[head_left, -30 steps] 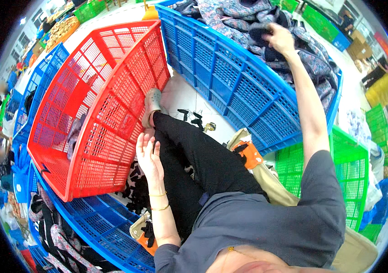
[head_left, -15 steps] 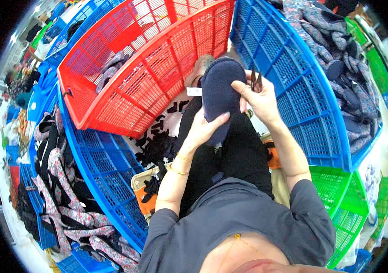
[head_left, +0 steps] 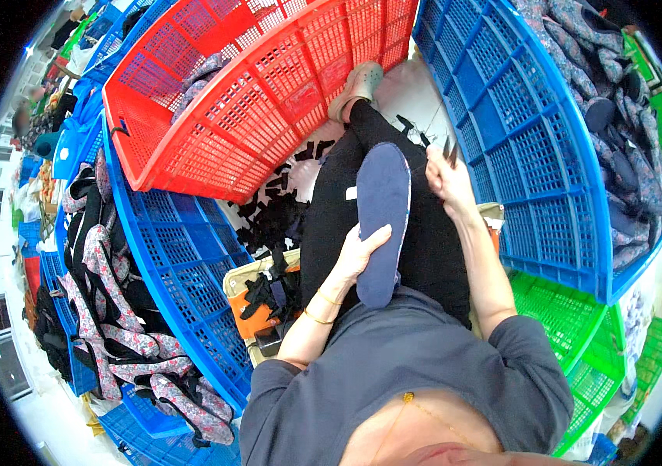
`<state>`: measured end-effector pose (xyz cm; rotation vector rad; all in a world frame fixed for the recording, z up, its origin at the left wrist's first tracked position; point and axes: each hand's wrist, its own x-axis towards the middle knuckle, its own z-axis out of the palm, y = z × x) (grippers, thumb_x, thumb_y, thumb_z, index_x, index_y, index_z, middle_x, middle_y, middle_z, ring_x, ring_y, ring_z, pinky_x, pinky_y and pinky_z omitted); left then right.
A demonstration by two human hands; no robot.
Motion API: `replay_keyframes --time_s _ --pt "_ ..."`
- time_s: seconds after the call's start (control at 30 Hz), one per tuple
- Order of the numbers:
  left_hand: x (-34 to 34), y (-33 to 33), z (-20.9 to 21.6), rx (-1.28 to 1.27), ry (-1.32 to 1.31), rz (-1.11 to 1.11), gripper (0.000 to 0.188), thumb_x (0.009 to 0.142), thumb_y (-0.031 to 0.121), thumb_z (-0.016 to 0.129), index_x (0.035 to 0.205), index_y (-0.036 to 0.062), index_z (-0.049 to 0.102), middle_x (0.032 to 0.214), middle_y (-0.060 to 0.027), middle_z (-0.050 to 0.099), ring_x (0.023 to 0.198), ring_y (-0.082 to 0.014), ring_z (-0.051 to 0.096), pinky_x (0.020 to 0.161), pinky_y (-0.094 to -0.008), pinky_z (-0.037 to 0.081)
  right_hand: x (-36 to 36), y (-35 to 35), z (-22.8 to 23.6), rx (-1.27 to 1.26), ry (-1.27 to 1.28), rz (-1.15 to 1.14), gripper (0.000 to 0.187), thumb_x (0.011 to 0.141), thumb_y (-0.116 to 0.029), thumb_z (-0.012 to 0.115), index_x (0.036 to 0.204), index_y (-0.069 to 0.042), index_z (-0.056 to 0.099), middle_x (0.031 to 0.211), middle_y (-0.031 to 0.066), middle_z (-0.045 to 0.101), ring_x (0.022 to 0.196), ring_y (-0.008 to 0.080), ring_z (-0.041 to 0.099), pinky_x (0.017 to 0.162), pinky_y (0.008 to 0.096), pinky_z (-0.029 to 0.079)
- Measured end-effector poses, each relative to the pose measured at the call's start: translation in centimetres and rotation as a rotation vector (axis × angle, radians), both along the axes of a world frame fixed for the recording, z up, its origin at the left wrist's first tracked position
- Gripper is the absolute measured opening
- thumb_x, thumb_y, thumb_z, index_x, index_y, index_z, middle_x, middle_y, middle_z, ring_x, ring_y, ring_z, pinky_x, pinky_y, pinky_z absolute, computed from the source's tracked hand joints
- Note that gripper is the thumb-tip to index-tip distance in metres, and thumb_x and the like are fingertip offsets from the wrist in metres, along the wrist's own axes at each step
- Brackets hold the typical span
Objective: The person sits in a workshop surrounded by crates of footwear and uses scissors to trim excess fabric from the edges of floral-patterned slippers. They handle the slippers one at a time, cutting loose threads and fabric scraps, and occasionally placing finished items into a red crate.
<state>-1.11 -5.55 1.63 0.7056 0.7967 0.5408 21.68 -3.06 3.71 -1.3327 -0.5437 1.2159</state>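
Left fingers (head_left: 378,237) grasp a slipper (head_left: 383,202), right fingers (head_left: 439,175) clenched on snips (head_left: 450,149)

The slipper is at the centre of the frame, its navy sole facing the camera and its length running nearly up and down. The left thumb lies across the sole, while the other left fingers go behind its left edge. A white tag (head_left: 351,193) sticks out on that same side. The lower end of the slipper overlaps the grey shirt (head_left: 408,380); the rest is over the black trousers (head_left: 327,252).

Just right of the slipper, and apart from it, the right fingers are curled round the snips. Two dark blades point to the top of the frame; the handles are mostly hidden in the fist.

A red basket (head_left: 292,93) fills the upper left, with a few slippers inside. In the upper right, a blue basket (head_left: 494,116) holds a heap of floral slippers (head_left: 626,167) with dark soles. Pink and black slippers (head_left: 117,342) lie in the lower left, next to a second blue basket wall (head_left: 179,268). A green basket (head_left: 560,311) stands at the lower right. Black scraps (head_left: 276,221) litter the floor (head_left: 418,92) left of the legs, and a pale clog (head_left: 363,84) shows at the top centre.
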Motion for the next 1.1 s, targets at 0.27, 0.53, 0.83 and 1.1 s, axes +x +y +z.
replay_keyframes --time_s 0.27,0.53,0.83,1.1 --pt "0.0 1.2 0.4 0.001 0.016 0.029 0.036 0.089 0.031 0.069 0.110 0.0029 0.060 0.089 -0.0027 0.065 0.071 -0.0098 0.061 0.063 -0.0244 0.052 1.5 -2.2 -2.8 0.148 -0.796 -0.003 0.045 0.098 -0.031 0.054 0.127 0.004 0.053 0.108 0.0128 0.066 0.096 0.0184 0.062 0.088 0.0294 0.047" --pt "0.8 0.5 1.0 -0.023 0.009 0.027 0.034 0.090 0.032 0.066 0.107 0.0031 0.060 0.082 -0.0036 0.064 0.060 -0.0115 0.061 0.053 -0.0254 0.052 -5.0 -3.9 -2.0 0.124 -0.220 -0.008 0.025 0.097 -0.017 0.058 0.114 0.001 0.059 0.096 0.0022 0.065 0.082 0.0060 0.059 0.076 0.0221 0.048" --pt "0.4 0.2 0.4 0.036 0.010 0.033 0.037 0.089 0.029 0.068 0.113 0.0023 0.059 0.090 -0.0036 0.065 0.068 -0.0110 0.062 0.060 -0.0247 0.053 -4.5 -2.6 -0.5 0.209 -0.342 -0.001 0.020 0.096 -0.021 0.061 0.103 -0.003 0.060 0.084 -0.0025 0.059 0.069 0.0027 0.051 0.061 0.0180 0.042" --pt "0.9 2.6 1.5 0.309 0.118 0.088 0.042 0.089 0.021 0.069 0.123 -0.0006 0.054 0.109 -0.0065 0.063 0.095 -0.0129 0.060 0.085 -0.0286 0.049 -1.7 -1.6 -1.2 0.161 -0.067 -0.067 0.032 0.100 -0.030 0.053 0.115 -0.001 0.050 0.089 0.0021 0.057 0.063 0.0065 0.051 0.062 0.0213 0.042"
